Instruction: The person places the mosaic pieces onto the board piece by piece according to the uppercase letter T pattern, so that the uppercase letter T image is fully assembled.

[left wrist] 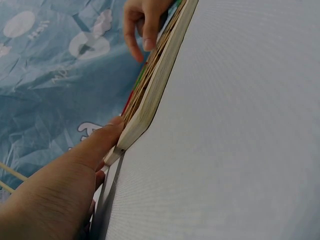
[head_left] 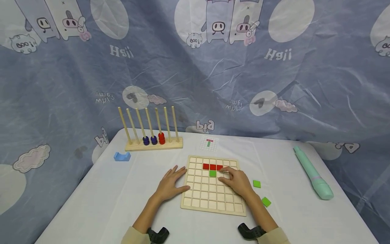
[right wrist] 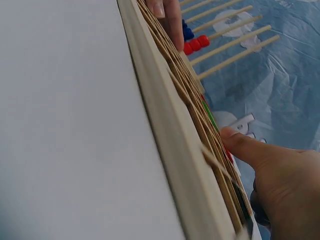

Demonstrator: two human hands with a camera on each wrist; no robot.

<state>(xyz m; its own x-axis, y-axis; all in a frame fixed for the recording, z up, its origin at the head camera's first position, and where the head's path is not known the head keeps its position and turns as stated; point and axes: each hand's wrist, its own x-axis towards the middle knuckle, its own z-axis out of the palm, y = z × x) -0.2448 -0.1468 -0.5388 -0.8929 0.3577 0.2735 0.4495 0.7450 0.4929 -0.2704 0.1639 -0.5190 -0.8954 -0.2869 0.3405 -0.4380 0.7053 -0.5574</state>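
A wooden grid board (head_left: pixel 213 206) lies on the white table. Three red tiles (head_left: pixel 206 166) sit side by side in one row, with a green tile (head_left: pixel 212 173) in the cell below the middle one. My left hand (head_left: pixel 170 184) rests at the board's left edge, fingers spread and thumb touching the frame. My right hand (head_left: pixel 237 183) is over the board's right half. Its index fingertip is at the rightmost red tile, the thumb apart below it, with nothing visible between them. In the right wrist view, the right thumb (right wrist: pixel 245 145) hovers close above the grid.
Two loose green tiles (head_left: pixel 257 183) lie right of the board. A small pattern card (head_left: pixel 209 143) lies behind it. At the back left stands a wooden peg rack (head_left: pixel 170 145) with blue and red beads, near a blue block (head_left: pixel 122 156). A mint-green microphone-shaped object (head_left: pixel 313 174) lies at the right.
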